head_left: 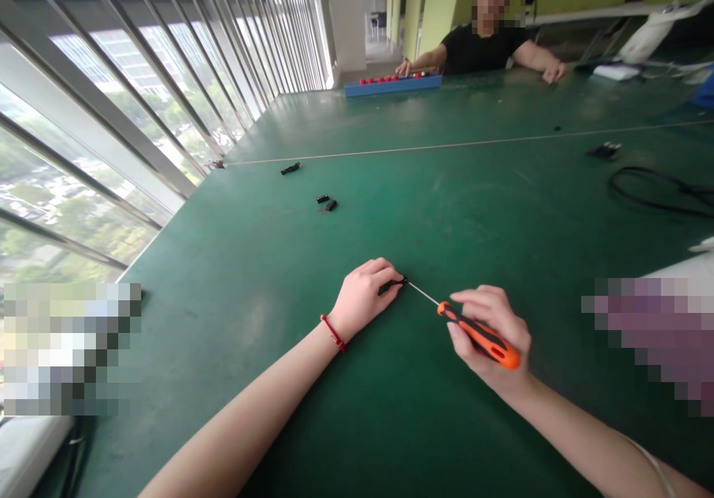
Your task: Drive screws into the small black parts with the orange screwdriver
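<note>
Left hand [365, 293] resting knuckles-up on the green counter [446, 208], fingers curled down and pinching a small black part [392, 285] against the mat. A red string bracelet [333, 332] around that wrist.

Right hand [486, 331] just right of the small black part, fingers wrapped around the orange-and-black handle of a screwdriver [474, 333]. Thin metal shaft running up and left from the handle, tip meeting the right end of the small black part. Handle tilted low over the counter, butt end pointing down and right.

Beyond the small black part, farther up the counter: 2 short black pieces [326, 202] lying close together, and 1 longer black piece [290, 168] past those, near a pale seam line crossing the counter. Far right of the small black part, a looped black cable [658, 189] and, behind it, a small dark connector-like cluster [604, 149]; too small to tell more.

At the far end of the counter, a second person in a black shirt [484, 46], forearms resting on the surface, 1 hand [402, 68] touching a long blue tray [393, 84] with a row of red caps. Left of the counter, slanted window rails [167, 74] with greenery outside.
</note>
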A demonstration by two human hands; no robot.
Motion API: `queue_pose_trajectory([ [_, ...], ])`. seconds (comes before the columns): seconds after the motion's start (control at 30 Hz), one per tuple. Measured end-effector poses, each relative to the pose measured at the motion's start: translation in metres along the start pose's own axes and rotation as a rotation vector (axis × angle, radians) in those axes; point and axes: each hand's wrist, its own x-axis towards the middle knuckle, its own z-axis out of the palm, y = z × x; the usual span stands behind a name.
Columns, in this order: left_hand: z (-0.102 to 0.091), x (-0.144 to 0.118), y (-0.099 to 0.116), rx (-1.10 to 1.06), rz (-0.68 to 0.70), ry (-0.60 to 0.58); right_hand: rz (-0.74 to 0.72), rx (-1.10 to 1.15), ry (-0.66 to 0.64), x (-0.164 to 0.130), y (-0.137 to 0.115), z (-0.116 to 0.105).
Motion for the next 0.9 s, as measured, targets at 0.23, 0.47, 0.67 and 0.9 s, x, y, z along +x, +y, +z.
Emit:
queue_pose_trajectory([
  [0.23, 0.0005, -0.0002, 0.0000, 0.014, -0.009, 0.002, 0.045, 0.065, 0.078, -0.0011, 0.0005, 0.0010],
  [0.47, -0.0001, 0.0002, 0.0013, 0.014, -0.030, 0.019, -0.009, 0.020, 0.073, 0.0001, 0.0001, 0.0013],
  [0.67, 0.0000, 0.0002, 0.0009, 0.012, -0.029, 0.012, -0.059, -0.048, -0.025, 0.0004, -0.0012, 0.0007],
  [0.9, -0.0001, 0.0002, 0.0005, 0.013, -0.031, 0.012, -0.008, 0.005, 0.013, 0.0014, -0.0023, 0.0007],
])
